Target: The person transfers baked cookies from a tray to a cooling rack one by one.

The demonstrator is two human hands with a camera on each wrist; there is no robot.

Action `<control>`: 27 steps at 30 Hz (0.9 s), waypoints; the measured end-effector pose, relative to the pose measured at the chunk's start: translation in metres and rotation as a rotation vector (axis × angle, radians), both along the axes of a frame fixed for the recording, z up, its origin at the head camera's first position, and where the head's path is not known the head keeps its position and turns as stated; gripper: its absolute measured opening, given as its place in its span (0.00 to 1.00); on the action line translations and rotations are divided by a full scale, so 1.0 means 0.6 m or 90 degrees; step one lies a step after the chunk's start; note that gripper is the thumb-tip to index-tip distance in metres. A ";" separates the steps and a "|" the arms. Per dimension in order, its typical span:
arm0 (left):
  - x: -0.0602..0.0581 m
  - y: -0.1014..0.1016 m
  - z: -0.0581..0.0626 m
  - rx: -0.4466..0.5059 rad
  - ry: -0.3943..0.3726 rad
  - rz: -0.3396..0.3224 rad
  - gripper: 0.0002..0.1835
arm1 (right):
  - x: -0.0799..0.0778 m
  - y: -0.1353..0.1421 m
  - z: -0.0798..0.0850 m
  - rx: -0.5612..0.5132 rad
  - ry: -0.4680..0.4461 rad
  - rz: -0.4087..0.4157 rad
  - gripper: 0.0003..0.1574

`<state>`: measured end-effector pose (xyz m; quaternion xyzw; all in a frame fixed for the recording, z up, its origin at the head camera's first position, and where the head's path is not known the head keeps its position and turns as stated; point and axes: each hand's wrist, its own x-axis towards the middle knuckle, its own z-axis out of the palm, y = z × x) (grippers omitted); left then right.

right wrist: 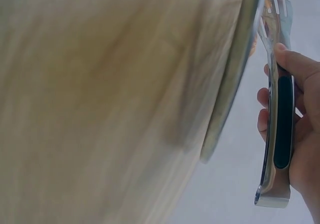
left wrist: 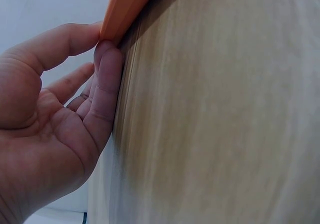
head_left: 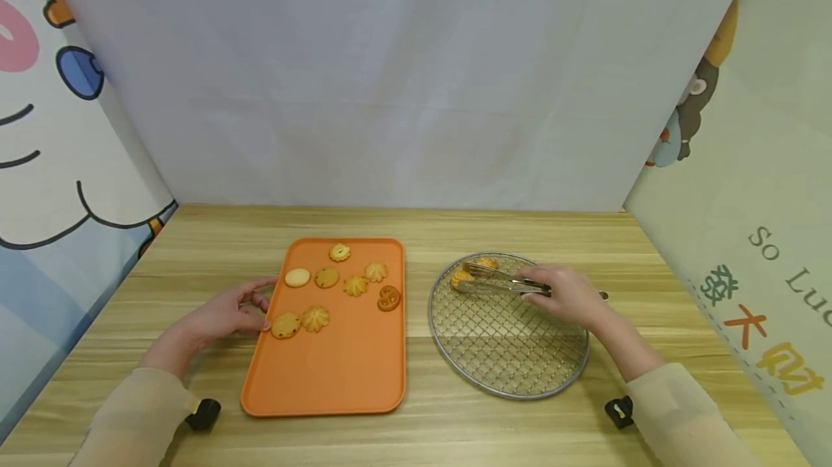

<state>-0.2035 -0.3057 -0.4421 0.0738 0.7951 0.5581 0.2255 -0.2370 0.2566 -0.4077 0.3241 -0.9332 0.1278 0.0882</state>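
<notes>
My left hand point(head_left: 224, 319) pinches the left rim of an orange tray point(head_left: 331, 380) between thumb and fingers; the pinched rim point(left wrist: 125, 8) shows in the left wrist view. Several cookies lie on the tray, among them a pretzel-shaped one point(head_left: 388, 298), a smooth pale one point(head_left: 297, 278) and a dotted one point(head_left: 286, 325). Over a round wire rack point(head_left: 520, 359), my right hand point(head_left: 567, 294) grips metal tongs point(right wrist: 283, 124) with dark handle pads. The tong tips spread around two golden cookies at the rack's far left, a nearer one point(head_left: 462, 279) and a farther one point(head_left: 486, 263). Whether they clamp either is unclear.
Tray and rack lie side by side on a wood-grain table point(head_left: 195, 236), a narrow strip of wood between them. A pale curtain point(head_left: 403, 92) hangs behind. Printed panels stand at left point(head_left: 58, 164) and right point(head_left: 747, 236).
</notes>
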 end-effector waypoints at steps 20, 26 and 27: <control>0.003 0.003 0.001 0.004 0.002 -0.001 0.46 | 0.004 -0.003 0.013 -0.016 0.004 -0.001 0.26; 0.002 0.002 0.001 -0.005 0.014 -0.005 0.46 | 0.010 -0.008 0.026 -0.021 -0.021 -0.002 0.28; 0.002 0.002 0.001 -0.007 0.015 -0.006 0.46 | 0.011 -0.010 0.028 -0.021 -0.026 -0.002 0.28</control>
